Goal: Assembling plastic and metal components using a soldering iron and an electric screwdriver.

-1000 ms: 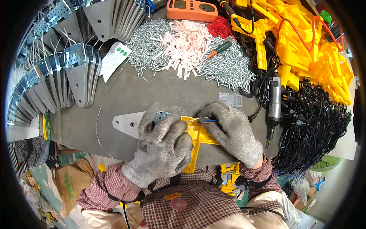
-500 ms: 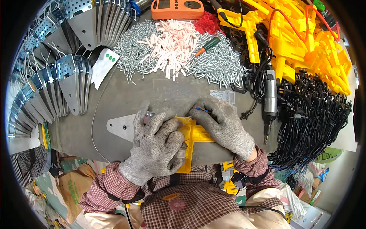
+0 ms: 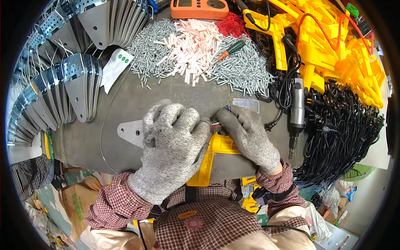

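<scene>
My left hand point(image 3: 170, 146), in a grey knit glove, is closed with its fingertips at one end of some thin wires point(image 3: 215, 125), partly hidden by the glove. My right hand point(image 3: 249, 135), gloved alike, pinches the same wires from the other side, and a blue wire tip shows above its fingers. Just below lies a yellow plastic housing point(image 3: 223, 144), one arm reaching toward my body. A flat grey metal plate point(image 3: 130, 133) with holes sticks out from under the left hand.
Screws point(image 3: 241, 66) and pale pink sleeves point(image 3: 189, 50) are heaped at the back with a screwdriver point(image 3: 225, 54). Stacked metal brackets point(image 3: 79, 93) line the left. On the right are a power driver point(image 3: 296, 108), black cords point(image 3: 337, 133) and yellow housings point(image 3: 321, 50).
My left hand has turned to show its back and moved up slightly, covering more of the metal plate. Reddish and white wires now show between the two hands.
</scene>
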Tool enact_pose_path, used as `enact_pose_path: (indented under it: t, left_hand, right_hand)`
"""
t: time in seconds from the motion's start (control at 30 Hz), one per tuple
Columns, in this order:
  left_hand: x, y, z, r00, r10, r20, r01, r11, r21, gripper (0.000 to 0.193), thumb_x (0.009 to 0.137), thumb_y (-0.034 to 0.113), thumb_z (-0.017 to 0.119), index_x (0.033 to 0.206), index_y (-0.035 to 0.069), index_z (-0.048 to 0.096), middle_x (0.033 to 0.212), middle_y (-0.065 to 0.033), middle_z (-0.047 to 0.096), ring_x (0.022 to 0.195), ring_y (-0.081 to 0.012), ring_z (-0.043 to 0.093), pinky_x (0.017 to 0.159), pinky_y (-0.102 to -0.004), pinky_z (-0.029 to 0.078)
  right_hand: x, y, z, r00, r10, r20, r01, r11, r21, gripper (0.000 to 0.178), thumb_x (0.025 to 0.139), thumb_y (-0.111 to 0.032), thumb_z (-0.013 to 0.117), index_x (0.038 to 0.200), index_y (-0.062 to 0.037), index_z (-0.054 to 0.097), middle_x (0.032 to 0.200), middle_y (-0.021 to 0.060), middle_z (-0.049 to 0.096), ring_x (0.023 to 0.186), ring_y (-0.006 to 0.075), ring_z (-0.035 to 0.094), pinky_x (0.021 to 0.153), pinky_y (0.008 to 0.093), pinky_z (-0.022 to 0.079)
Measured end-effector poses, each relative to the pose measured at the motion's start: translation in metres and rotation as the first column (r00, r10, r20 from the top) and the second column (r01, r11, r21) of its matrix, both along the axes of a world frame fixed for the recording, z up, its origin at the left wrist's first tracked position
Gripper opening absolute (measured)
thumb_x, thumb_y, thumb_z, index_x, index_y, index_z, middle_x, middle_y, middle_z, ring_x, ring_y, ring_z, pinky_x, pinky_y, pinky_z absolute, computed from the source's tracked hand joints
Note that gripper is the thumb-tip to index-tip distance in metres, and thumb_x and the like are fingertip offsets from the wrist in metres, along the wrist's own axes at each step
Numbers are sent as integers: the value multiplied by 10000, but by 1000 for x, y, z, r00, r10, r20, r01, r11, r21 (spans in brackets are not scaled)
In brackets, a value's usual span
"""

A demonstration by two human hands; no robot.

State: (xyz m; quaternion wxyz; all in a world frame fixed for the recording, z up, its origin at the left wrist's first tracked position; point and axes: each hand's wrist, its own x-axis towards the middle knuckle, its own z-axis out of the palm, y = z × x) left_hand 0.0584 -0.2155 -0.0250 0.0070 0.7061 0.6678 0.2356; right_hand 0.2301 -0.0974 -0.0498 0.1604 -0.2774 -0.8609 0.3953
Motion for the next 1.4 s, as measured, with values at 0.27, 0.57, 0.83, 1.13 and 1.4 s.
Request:
enact_pose_path:
  t: [0.27, 0.57, 0.83, 1.13, 1.4]
  left_hand:
    - [-7, 1, -16, 824, 7, 566, 50, 995, -84, 536, 837, -28, 729, 1346, 41, 578, 1222, -121, 676, 1097, -259, 668, 997, -390, 504]
    - [-11, 3, -6, 582, 88, 808, 32, 991, -131, 283, 889, -5, 716, 1162, 8, 641, 1301, -177, 645, 1128, -314, 681, 940, -365, 550]
    - [-11, -3, -12, 527, 99, 844, 65, 986, -156, 401, 919, -61, 658, 1298, 6, 545, 1265, -130, 653, 1103, -206, 688, 972, -315, 547]
    - [-20, -4, -1, 315, 152, 937, 135, 970, -203, 208, 965, -51, 623, 1170, -24, 599, 1082, -111, 691, 1039, -167, 689, 943, -301, 544]
    - [-25, -1, 2, 329, 198, 924, 89, 967, -239, 165, 943, -31, 661, 1107, -30, 639, 1192, -106, 642, 1063, -166, 671, 968, -301, 536]
  right_hand:
    - [-6, -6, 12, 998, 6, 70, 1, 995, -99, 153, 957, -132, 633, 1070, -51, 697, 943, 200, 670, 845, 356, 677, 659, 425, 518]
    - [-4, 3, 14, 985, -121, -120, 52, 885, -463, 236, 996, -101, 590, 1229, -63, 594, 926, 27, 599, 839, 126, 557, 782, 294, 480]
    - [-11, -1, 11, 997, -38, -61, 10, 915, -403, 114, 971, -93, 646, 1052, -13, 658, 981, 36, 628, 901, 117, 569, 821, 278, 471]
    - [-17, 2, 10, 993, -114, -3, 98, 865, -492, 257, 1019, -182, 580, 1187, 8, 620, 1073, 157, 676, 915, 204, 666, 787, 328, 529]
    - [-23, 1, 24, 980, -181, -78, 67, 677, -732, 196, 990, -116, 640, 1140, 8, 620, 873, 27, 701, 681, 34, 585, 578, 195, 442]
